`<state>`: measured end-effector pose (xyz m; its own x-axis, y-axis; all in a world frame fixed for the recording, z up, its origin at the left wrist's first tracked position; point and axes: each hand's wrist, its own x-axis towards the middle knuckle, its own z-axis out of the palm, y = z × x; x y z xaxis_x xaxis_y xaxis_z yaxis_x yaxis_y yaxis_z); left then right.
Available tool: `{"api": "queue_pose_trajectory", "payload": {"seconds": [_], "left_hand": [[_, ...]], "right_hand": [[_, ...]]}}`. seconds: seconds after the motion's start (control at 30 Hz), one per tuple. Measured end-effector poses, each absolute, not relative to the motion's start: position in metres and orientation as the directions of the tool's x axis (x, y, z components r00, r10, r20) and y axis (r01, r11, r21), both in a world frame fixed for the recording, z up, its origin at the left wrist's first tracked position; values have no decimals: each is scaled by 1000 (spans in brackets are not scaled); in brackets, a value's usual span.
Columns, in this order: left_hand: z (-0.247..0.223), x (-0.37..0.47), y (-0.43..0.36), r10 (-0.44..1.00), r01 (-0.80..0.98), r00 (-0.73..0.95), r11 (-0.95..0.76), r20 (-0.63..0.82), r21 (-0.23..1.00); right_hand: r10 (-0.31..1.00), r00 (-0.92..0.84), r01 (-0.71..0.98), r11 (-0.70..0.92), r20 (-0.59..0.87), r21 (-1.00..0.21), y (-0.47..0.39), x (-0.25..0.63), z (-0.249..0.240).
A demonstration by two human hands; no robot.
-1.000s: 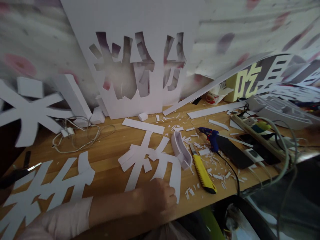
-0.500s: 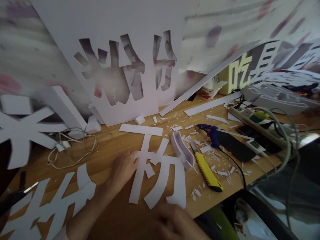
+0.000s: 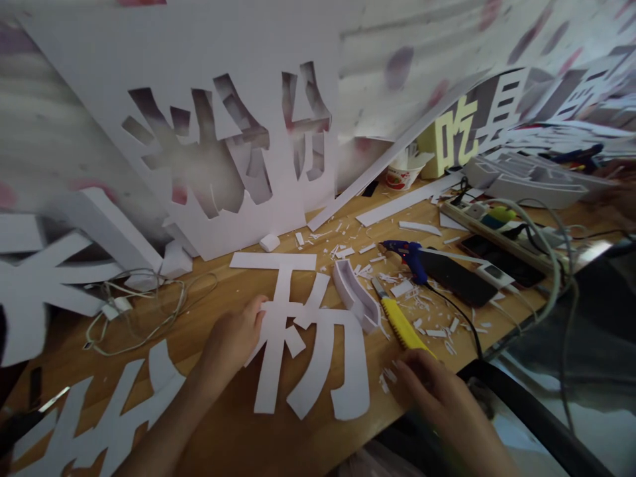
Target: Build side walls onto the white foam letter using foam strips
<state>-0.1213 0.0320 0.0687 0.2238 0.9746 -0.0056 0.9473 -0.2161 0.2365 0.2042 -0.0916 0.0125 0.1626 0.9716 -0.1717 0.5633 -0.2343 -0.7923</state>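
A flat white foam-board Chinese character [image 3: 318,351] lies on the wooden table in front of me. My left hand [image 3: 233,341] is at its left side, fingers closed on the edge of a stroke. My right hand [image 3: 440,391] is curled over the rear end of a yellow utility knife [image 3: 397,319], hiding that end of the handle; the blade points away from me. Between character and knife stands a curved, hollow white foam-board piece with side walls [image 3: 356,298]. A white strip [image 3: 273,260] lies along the character's top.
Thin white scraps [image 3: 437,324] litter the table around a blue glue gun [image 3: 410,257]. A black phone [image 3: 457,278] and a power strip [image 3: 497,228] are at right. Another cut character [image 3: 109,411] lies at lower left, near a white cable [image 3: 163,311]. A cut-out board [image 3: 278,218] leans behind.
My right hand has moved right and away from me, from the character's lower edge to the knife handle. My left hand remains at the character's left side. The view has shifted slightly.
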Motion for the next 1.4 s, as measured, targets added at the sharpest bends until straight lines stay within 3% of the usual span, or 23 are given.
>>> {"api": "queue_pose_trajectory", "payload": {"seconds": [0.1,0.2,0.3,0.5,0.67,1.03,1.4], "left_hand": [[75,-112,39,959,930,282,-273,-2,244],[72,-87,44,923,882,385,-361,-21,301],[59,-50,49,875,832,479,-429,-65,350],[34,3,55,829,815,546,-492,-122,306],[33,12,58,826,845,525,-475,-207,247],[46,40,56,861,903,429,-417,-273,102],[46,35,61,860,904,426,-419,-281,90]], "right_hand": [[972,122,555,-236,-202,-798,-85,186,11],[961,276,623,-201,-29,-756,-74,168,5],[940,317,713,-149,126,-685,-56,158,-4],[923,352,750,-176,159,-638,-35,154,-14],[904,393,753,-210,171,-623,-33,146,-20],[888,339,726,-38,310,-687,-32,147,-39],[854,403,645,-9,330,-764,-32,140,-23]]}}
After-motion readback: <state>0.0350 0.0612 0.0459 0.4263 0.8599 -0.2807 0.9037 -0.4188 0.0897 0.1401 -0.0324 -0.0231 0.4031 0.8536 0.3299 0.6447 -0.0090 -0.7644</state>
